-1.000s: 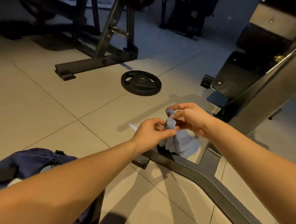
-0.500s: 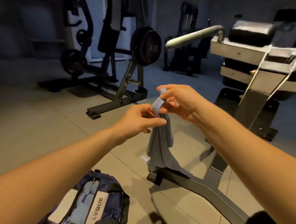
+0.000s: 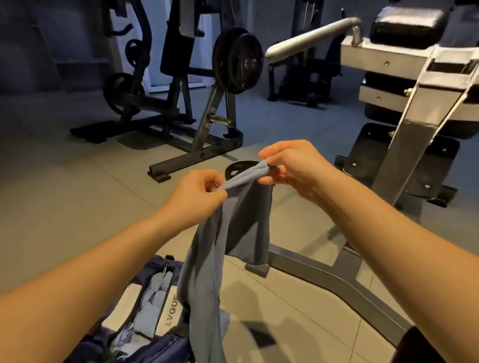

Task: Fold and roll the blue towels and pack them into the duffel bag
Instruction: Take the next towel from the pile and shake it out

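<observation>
Whereas the towel (image 3: 235, 223) hung bunched half a second ago, left hand (image 3: 197, 194) and right hand (image 3: 293, 167), each pinching its top edge, now draw it apart, probably readying a fold.

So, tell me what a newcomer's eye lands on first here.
The blue towel hangs mid-frame, its top edge pinched by the left hand and right hand. At lower left, the open duffel bag shows packed towels inside. Behind, a black weight plate sits on a rack.
</observation>
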Demonstrator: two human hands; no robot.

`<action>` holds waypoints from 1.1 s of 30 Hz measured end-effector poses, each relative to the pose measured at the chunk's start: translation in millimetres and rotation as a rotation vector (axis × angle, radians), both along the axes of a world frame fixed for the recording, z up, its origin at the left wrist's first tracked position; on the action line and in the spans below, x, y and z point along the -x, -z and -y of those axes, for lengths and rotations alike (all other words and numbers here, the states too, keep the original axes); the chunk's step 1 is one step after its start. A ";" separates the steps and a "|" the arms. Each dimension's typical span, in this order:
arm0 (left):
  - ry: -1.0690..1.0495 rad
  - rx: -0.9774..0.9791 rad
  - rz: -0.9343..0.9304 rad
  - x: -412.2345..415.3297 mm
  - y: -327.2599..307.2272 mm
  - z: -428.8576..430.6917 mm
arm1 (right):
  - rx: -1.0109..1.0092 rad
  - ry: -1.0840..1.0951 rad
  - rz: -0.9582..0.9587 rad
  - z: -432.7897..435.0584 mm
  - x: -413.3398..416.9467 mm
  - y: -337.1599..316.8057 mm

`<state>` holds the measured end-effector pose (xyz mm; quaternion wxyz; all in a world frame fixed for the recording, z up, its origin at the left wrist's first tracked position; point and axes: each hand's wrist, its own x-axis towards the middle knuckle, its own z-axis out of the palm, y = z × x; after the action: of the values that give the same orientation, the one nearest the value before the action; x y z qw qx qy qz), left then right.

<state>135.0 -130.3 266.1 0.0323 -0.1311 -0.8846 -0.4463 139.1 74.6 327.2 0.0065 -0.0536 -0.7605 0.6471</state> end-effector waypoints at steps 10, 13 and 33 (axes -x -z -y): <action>-0.005 -0.253 0.114 19.5 8.6 -5.2 | -0.550 -0.121 -0.199 -36.3 20.8 18.9; -0.009 -0.063 -0.058 24.0 17.1 -4.0 | -0.541 -0.153 -0.199 -46.3 25.5 15.2; 0.329 0.127 0.569 14.8 53.2 18.2 | -0.117 0.426 -0.020 -125.3 26.8 46.5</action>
<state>120.2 -148.5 212.9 -0.2967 -0.1442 -0.8511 -0.4084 112.3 199.9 280.7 0.1540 -0.2062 -0.7681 0.5864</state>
